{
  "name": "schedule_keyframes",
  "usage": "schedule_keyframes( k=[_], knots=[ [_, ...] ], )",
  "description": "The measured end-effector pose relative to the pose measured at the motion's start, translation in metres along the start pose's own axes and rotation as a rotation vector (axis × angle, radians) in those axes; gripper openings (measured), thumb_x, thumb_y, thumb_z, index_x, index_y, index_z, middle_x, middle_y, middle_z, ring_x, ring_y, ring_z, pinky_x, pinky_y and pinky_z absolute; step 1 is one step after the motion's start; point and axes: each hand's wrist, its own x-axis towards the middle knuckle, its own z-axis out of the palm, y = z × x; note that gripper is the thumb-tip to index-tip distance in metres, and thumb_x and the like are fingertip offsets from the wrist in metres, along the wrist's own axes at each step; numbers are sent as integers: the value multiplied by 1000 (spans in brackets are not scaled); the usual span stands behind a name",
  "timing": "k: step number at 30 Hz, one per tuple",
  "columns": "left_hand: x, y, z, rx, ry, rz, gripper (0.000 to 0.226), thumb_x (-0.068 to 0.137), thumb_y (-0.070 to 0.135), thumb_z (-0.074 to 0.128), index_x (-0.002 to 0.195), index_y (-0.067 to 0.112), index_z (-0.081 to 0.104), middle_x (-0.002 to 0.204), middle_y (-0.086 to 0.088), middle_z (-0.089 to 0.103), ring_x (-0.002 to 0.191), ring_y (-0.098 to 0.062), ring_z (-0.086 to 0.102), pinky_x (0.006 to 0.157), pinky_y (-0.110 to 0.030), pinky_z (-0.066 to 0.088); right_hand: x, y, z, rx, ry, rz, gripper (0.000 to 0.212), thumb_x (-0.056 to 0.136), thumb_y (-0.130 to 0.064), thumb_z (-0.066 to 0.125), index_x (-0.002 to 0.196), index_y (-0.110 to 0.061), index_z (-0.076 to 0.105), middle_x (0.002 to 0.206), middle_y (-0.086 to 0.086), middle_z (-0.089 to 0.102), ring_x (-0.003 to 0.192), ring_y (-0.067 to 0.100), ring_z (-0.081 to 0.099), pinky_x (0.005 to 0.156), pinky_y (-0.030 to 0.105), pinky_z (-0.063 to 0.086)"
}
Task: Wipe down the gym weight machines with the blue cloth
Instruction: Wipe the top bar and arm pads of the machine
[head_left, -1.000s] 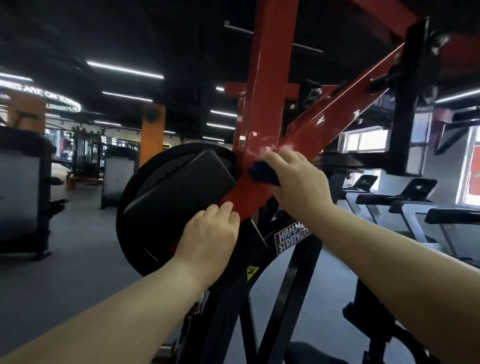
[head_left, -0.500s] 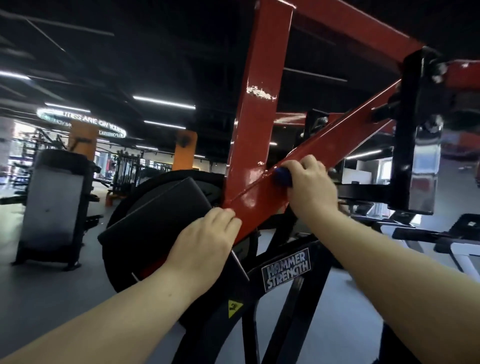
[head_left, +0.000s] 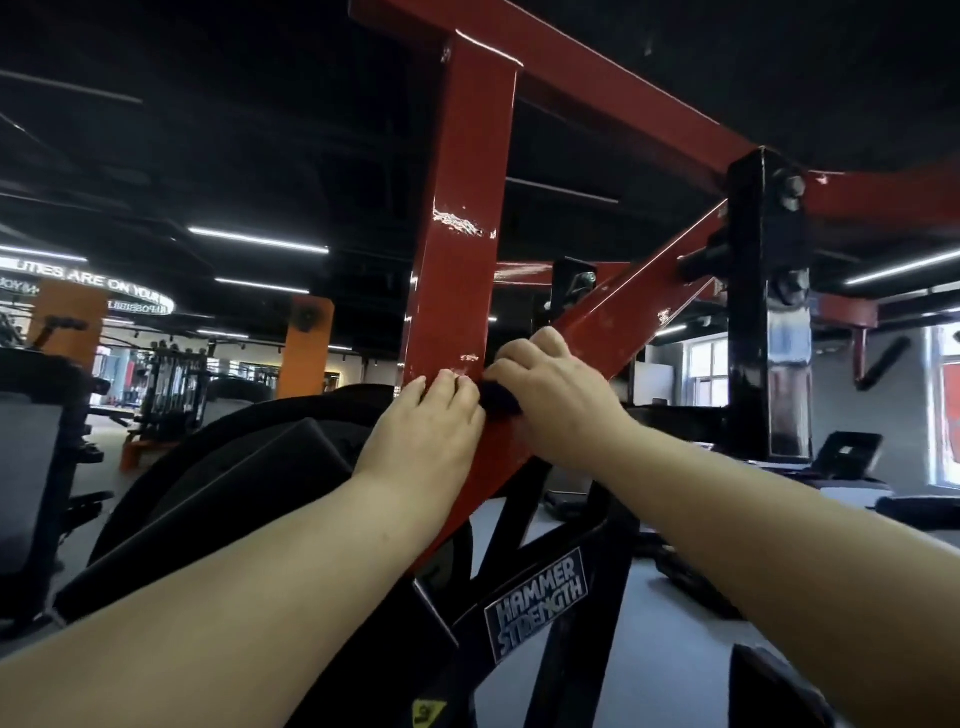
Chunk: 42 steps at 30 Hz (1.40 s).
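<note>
The blue cloth is bunched into a small dark wad, so deep a blue here that it reads almost black, and only a corner of it shows. It sits pressed against the red machine frame at the joint where the upright post meets the diagonal red brace. The right hand curls its fingers over the cloth and grips it against the metal. The left hand lies just beside it, fingers straight and together, flat on the foot of the post, its fingertips almost touching the cloth.

I count one cloth, two hands, and one red frame with chipped, glossy paint. One black weight plate hangs to the left, with a black pad in front of it. One badge reading HAMMER STRENGTH sits on the black base below. Two orange pillars stand farther back in the gym.
</note>
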Motion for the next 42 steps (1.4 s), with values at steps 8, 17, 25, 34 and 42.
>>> schedule_keyframes(
  k=[8, 17, 25, 34, 42],
  knots=[
    [-10, 2, 2, -10, -74, 37, 68, 103, 22, 36, 151, -3, -5, 159, -23, -9, 148, -39, -6, 120, -45, 16, 16, -4, 9, -118, 49, 315, 43, 86, -14, 64, 128, -20, 58, 133, 2, 45, 122, 26, 36, 85, 35, 52],
    [-13, 11, 3, -134, -23, -38, 73, 100, 22, 45, 152, -1, -1, 158, -25, -2, 148, -39, 2, 121, -46, 11, -28, 10, 34, 219, 269, 683, 44, 92, -13, 61, 134, -26, 56, 136, 0, 45, 124, 23, 37, 99, 40, 46],
    [-4, 20, 16, -89, 39, 59, 79, 102, 25, 34, 147, 4, -27, 158, -19, -20, 148, -34, -13, 122, -45, -4, -58, 38, 17, -116, 76, 294, 45, 84, -9, 64, 126, -23, 63, 132, 1, 53, 122, 29, 44, 78, 40, 57],
    [43, 71, 7, -197, 66, -178, 76, 101, 38, 44, 151, 9, -5, 155, -31, -2, 142, -44, 16, 119, -51, 11, -57, 100, 16, -925, -589, 408, 29, 97, -13, 42, 125, -7, 48, 116, 14, 59, 105, 30, 58, 86, 37, 46],
    [50, 91, 27, -159, 229, -336, 57, 91, 16, 38, 145, 13, 19, 144, -29, 23, 129, -41, 33, 113, -50, 21, -26, 116, 25, -641, -598, 535, 33, 92, -9, 52, 125, -8, 51, 119, 7, 62, 106, 28, 62, 69, 30, 44]
  ],
)
